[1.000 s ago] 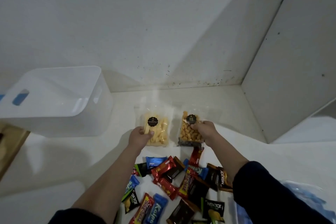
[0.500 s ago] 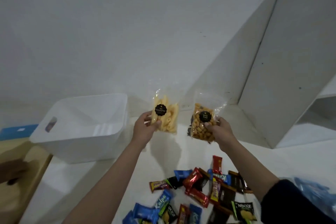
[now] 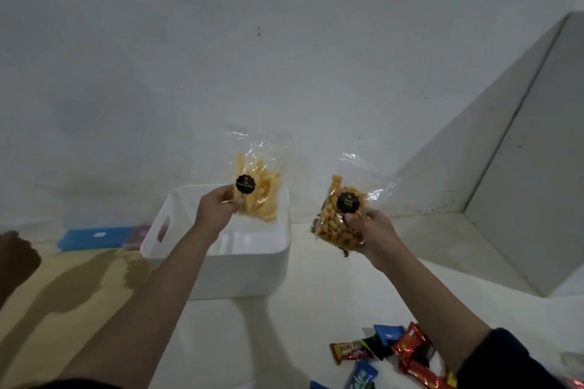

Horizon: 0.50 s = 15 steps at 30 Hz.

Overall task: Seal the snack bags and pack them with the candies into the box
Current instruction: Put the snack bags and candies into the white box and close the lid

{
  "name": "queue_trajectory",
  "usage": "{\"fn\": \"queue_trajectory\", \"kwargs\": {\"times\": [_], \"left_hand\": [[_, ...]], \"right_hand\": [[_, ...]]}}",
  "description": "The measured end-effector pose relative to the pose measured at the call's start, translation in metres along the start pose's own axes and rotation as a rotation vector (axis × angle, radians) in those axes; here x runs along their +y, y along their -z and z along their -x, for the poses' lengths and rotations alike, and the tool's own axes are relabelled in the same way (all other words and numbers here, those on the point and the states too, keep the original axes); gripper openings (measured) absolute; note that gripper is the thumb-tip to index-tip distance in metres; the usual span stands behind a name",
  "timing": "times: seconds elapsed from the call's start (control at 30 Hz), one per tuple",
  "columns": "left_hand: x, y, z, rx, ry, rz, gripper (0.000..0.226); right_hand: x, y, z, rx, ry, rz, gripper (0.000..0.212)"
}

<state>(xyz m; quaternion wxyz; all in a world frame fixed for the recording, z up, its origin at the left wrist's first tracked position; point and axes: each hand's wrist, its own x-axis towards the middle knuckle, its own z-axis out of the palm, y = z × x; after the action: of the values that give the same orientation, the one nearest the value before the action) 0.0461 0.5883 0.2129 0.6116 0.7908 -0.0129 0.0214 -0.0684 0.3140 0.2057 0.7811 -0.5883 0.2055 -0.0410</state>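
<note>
- Head view: both bags are up off the floor now, candies (image 3: 399, 354) left below.
- Left hand (image 3: 218, 211) pinches the yellow-stick bag (image 3: 259, 196) over the white box (image 3: 221, 259).
- Right hand (image 3: 373, 232) grips the nut bag (image 3: 341, 218) beside it; packing looks imminent.

1. "Pong Pong" stands on the round black sticker of the orange snack bag (image 3: 339, 221).
2. "Kalpa", partly cut off, runs along a blue candy wrapper (image 3: 363, 376).
3. The black sticker on the yellow stick snack bag (image 3: 262, 196) carries print too blurred to read.
</note>
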Motion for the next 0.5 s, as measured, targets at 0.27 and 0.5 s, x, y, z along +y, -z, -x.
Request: {"fn": "queue_trajectory", "kwargs": {"times": [0.27, 0.5], "left_hand": [[-0.063, 0.020, -0.075, -0.258, 0.180, -0.275, 0.035], [-0.109, -0.012, -0.112, -0.419, 0.244, -0.459, 0.033]], "right_hand": [[0.023, -0.008, -0.016, 0.001, -0.018, -0.009, 0.048], [0.049, 0.002, -0.023, 0.025, -0.069, -0.022, 0.033]]}}
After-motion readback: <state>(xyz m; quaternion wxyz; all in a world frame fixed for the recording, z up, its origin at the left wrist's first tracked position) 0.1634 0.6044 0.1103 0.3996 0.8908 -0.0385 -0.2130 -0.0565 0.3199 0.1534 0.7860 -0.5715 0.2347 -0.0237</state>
